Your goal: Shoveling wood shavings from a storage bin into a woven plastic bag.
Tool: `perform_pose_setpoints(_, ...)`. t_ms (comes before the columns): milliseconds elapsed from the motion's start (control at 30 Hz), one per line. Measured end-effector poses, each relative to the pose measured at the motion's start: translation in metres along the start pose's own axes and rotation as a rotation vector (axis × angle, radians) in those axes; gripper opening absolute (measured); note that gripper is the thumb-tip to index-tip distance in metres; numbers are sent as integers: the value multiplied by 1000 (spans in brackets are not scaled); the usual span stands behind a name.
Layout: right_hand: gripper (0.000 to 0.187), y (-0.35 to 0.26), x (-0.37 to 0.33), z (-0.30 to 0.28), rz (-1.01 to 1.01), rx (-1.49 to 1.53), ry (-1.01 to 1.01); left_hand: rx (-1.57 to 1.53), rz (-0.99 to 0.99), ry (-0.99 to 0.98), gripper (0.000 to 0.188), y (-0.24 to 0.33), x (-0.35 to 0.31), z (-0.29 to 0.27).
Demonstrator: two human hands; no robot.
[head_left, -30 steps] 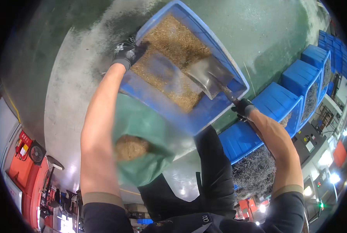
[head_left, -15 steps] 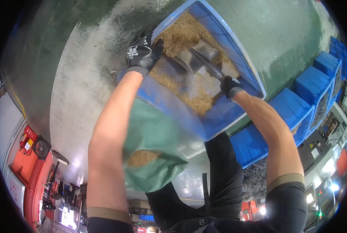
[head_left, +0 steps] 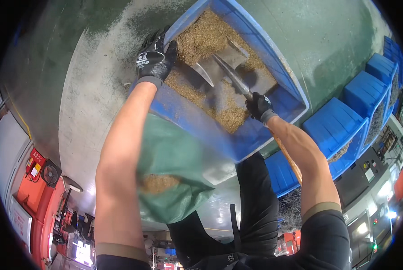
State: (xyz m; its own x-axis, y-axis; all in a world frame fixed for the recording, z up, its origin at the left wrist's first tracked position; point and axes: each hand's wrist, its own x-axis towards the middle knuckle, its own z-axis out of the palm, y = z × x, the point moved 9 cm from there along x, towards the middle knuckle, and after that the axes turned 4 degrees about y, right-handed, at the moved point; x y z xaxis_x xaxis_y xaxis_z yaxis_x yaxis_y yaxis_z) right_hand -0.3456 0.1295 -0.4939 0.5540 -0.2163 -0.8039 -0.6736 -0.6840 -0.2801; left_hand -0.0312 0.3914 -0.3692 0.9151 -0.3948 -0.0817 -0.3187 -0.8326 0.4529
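My right hand (head_left: 260, 108), in a black glove with a grey cuff, is closed round the shaft of a shovel (head_left: 232, 74). Its metal blade lies in a blue plastic bin (head_left: 286, 63), pushed against a heap of golden-brown chips or shavings (head_left: 206, 33). The wooden handle runs back beneath my right forearm. At the bin's left rim, my gloved left hand (head_left: 156, 60) grips the edge, thumb on the inner side. More loose chips (head_left: 230, 118) cover part of the bin floor.
A green plastic sheet or bag (head_left: 174, 148) with some chips on it hangs between my arms and the bin. Several blue bins (head_left: 334, 121) with dark shavings stand in a row at right. Red equipment with a fan (head_left: 51, 173) is at the lower left.
The shovel blade has moved left and up into the heap, with my right hand shifting slightly left and down. My left hand has moved a little left, still at the rim.
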Motion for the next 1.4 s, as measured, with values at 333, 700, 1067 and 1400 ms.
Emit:
perform_pose_setpoints(333,33,6,-50,-43,-52,16,38,47,52,-13,44,5,4,-3)
perform_pose_setpoints(700,31,28,-87,-26,153,-267,-84,4,-4,-8,46,2,1,-3)
perform_pose_setpoints(1067,28,-54,-21,65,53,-174,-117,-23,10,24,49,-5,0,3)
perform_pose_setpoints(1400,32,-45,-22,85,42,1,-48,28,-16,-92,53,-4,5,3)
